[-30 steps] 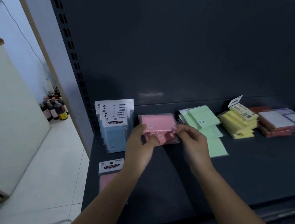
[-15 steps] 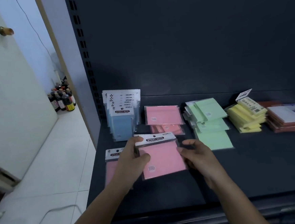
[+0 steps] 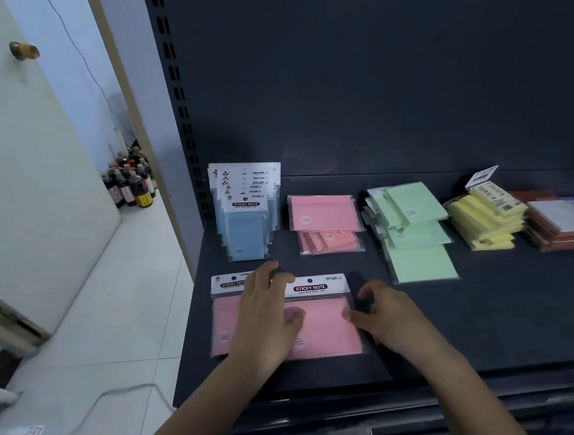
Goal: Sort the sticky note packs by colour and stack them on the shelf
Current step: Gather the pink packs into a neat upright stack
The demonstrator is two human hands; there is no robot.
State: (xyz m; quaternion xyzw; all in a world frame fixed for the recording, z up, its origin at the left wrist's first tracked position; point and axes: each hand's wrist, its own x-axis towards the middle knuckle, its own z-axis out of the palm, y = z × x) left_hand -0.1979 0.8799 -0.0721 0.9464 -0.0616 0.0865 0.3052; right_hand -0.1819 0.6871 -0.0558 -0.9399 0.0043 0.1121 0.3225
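- Left hand lies flat on the pink sticky note pack at the front of the shelf; no grip.
- Right hand curls at its right edge, can't tell if it's pinching.
- Pack looks light with a slick sleeve; I'd pinch the stiff header card.
- Pink stack sits behind.

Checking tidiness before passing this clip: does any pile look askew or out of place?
The green pile is fanned out, its packs lying at different angles, the lowest jutting forward. The yellow pile is skewed too, with a tagged pack crooked on top. Two pink packs lie at the front, apart from the rear pink pile.
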